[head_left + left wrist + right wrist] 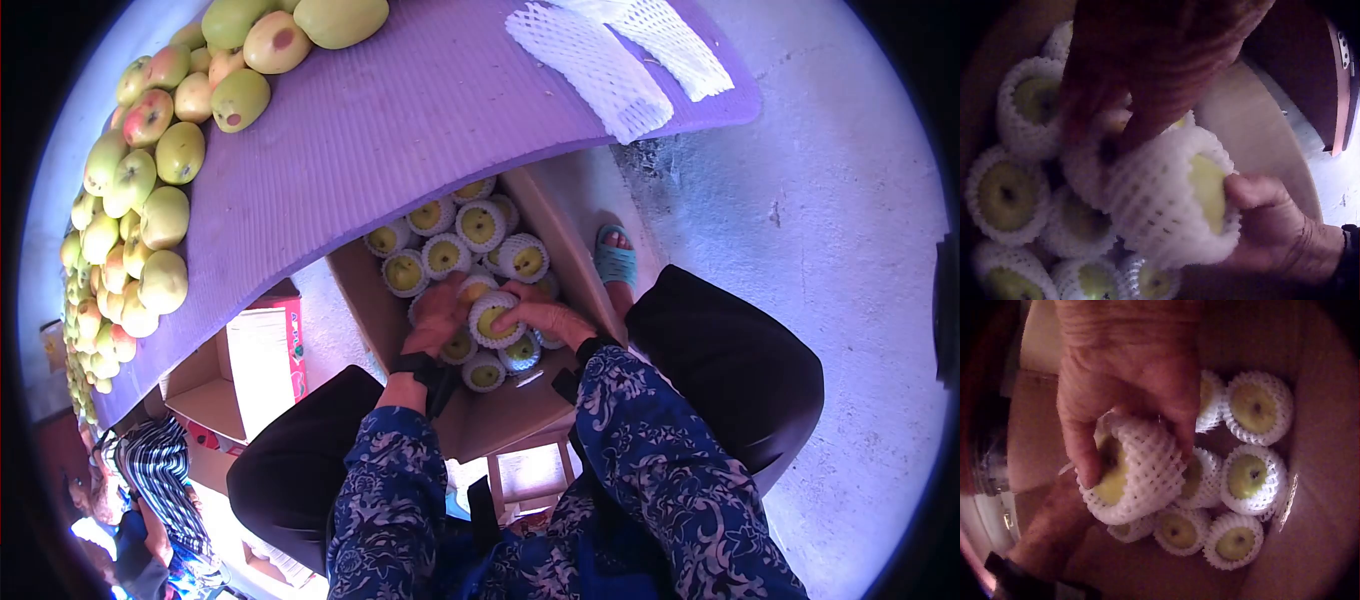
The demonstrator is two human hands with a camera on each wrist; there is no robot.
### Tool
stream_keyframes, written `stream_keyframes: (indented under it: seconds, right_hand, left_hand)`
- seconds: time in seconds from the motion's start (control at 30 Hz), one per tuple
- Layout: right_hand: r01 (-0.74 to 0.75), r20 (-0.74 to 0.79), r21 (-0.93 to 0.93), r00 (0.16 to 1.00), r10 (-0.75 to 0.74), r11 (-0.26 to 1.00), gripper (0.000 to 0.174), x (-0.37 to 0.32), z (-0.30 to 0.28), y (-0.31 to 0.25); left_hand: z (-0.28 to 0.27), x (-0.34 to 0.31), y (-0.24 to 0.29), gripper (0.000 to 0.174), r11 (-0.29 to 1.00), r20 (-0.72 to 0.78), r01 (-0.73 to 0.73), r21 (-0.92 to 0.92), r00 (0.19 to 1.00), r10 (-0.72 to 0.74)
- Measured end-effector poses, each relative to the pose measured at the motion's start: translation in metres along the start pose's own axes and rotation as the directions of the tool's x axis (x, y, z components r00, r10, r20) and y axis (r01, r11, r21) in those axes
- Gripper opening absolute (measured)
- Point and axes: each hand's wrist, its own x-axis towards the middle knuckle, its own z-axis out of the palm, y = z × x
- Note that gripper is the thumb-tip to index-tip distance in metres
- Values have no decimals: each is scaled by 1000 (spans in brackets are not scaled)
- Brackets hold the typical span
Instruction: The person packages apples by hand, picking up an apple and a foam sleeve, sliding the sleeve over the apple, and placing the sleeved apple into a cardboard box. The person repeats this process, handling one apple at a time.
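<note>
A cardboard box [355, 300] holds several yellow-green apples in white foam nets. My right hand [552, 318] grips one netted apple [492, 320] above the others, its thumb over the bare end; the right wrist view shows this hand [1129, 381] around the apple [1141, 472]. Just left of it, my left hand [438, 312] reaches down among the apples. In the left wrist view the left hand [1160, 62] has its fingers on a netted apple [1094, 156] beside the held one [1166, 200]; its fingertips are partly hidden.
A purple ribbed mat [330, 150] covers the surface beyond the box, with loose apples [130, 180] piled at its left and empty foam nets [600, 70] at the right. Open cartons [210, 395] stand lower left, near another person [150, 500]. My sandalled foot [616, 262] is right of the box.
</note>
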Motion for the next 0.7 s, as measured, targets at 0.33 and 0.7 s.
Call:
stream_keyframes:
  seconds: [0.33,0.7]
  right_hand:
    - [15,7,-26,1000,-15,1000,70,2,-2,6]
    - [-8,13,81,1000,7,997,72,2,-5,3]
  left_hand:
    - [-1,3,-1,42,1000,11,-13,3,1000,12]
    - [1,6,-2,41,998,5,-25,-54,1000,25]
